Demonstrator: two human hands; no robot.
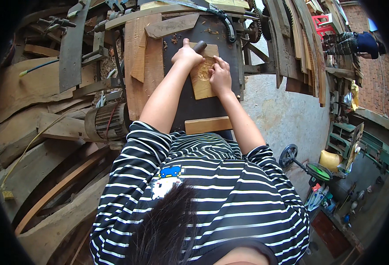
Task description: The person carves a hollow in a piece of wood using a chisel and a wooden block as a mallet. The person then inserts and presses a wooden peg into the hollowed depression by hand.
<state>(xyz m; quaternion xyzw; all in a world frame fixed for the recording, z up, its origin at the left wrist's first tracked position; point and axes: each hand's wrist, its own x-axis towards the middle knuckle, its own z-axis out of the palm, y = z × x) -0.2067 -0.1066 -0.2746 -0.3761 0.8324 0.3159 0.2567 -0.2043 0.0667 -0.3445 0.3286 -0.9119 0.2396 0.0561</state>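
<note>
A light wooden board (202, 84) lies on a dark workbench top (190, 110), with a carved, chipped patch in its middle. My left hand (187, 55) is closed around a dark cylindrical tool handle (199, 45) at the board's far left corner. My right hand (221, 75) rests on the board beside the carved patch, fingers curled at the tool's lower part. The tool's tip is hidden between the two hands. A second pale wood block (208, 125) lies on the bench near my chest.
Planks and offcuts (143, 53) are piled to the left, with an electric motor (106, 121) beside the bench. Long boards (304, 39) lean at the right over a concrete floor (287, 115). Another person (357, 44) stands far right. A yellow jug (330, 160) and a wheeled tool sit lower right.
</note>
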